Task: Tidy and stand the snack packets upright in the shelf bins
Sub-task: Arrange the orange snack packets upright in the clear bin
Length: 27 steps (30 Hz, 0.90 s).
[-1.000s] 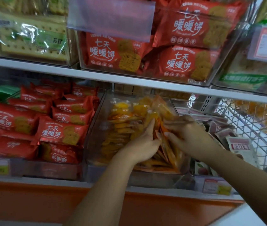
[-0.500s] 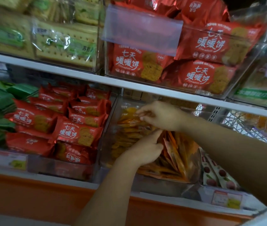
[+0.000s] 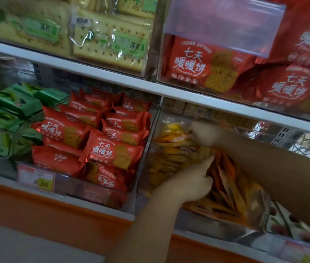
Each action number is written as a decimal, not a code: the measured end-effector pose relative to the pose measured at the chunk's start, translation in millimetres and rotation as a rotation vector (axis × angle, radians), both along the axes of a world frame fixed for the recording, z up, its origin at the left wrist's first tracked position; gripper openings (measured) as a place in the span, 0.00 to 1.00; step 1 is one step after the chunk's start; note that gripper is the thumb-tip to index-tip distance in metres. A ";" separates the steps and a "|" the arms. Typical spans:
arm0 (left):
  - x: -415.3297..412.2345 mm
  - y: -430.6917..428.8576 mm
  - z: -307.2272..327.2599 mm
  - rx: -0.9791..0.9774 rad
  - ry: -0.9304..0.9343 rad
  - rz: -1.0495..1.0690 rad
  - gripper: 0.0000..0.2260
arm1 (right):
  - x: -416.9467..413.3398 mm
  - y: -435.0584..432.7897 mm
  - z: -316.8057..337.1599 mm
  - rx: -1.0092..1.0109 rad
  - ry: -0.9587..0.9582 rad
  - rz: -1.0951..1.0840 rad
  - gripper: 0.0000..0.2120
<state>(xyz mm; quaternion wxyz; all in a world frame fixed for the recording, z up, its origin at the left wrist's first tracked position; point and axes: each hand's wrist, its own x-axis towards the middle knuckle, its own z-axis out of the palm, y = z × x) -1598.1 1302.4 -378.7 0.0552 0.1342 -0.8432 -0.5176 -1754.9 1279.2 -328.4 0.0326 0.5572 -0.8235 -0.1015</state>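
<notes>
- Head view, writing first: the red packets (image 3: 112,149) in the lower-left bin read "七天 暖暖饼" in white, with a biscuit picture beside the words.
- The big red packs (image 3: 197,65) on the upper shelf carry the same wording; two show it in full and a third is cut off at the right edge.
- Two cracker packs (image 3: 127,46) at upper left, pale and dotted, have green labels reading "苏打".
- The price tag (image 3: 36,181) on the lower shelf edge shows "80" on yellow; the rest is too blurred to read.
- The orange packets (image 3: 226,179) are thin, flat and glossy, orange to yellow. No print on them is legible.
- They sit in the clear bin (image 3: 146,168) on the lower shelf, right of the red bin. The right-hand ones stand on edge and lean; the left-hand ones lie stacked flat.
- There are too many, too blurred, to count.
- The left hand (image 3: 192,179) reaches in from the front, its fingers curled into the leaning orange packets and gripping them, thumb raised against the flat stack.
- The right hand (image 3: 203,133) is at the back of the bin on top of the stack; it is motion-blurred and its grip cannot be told.
- About a dozen red packets show in the lower bin; overlap prevents an exact count.
- Green packets (image 3: 8,114) lie at far left, at least five.
</notes>
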 end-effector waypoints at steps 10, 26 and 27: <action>17.9 -22.3 19.3 -0.193 0.189 0.439 0.12 | 4.0 46.2 13.3 -0.106 -0.134 0.112 0.11; 36.9 -39.6 36.0 -0.625 0.440 0.740 0.06 | 28.4 71.8 35.9 -0.164 -0.167 0.228 0.20; 38.9 -42.9 35.2 -0.571 0.442 0.728 0.06 | 28.2 70.3 35.9 -0.196 -0.257 0.215 0.17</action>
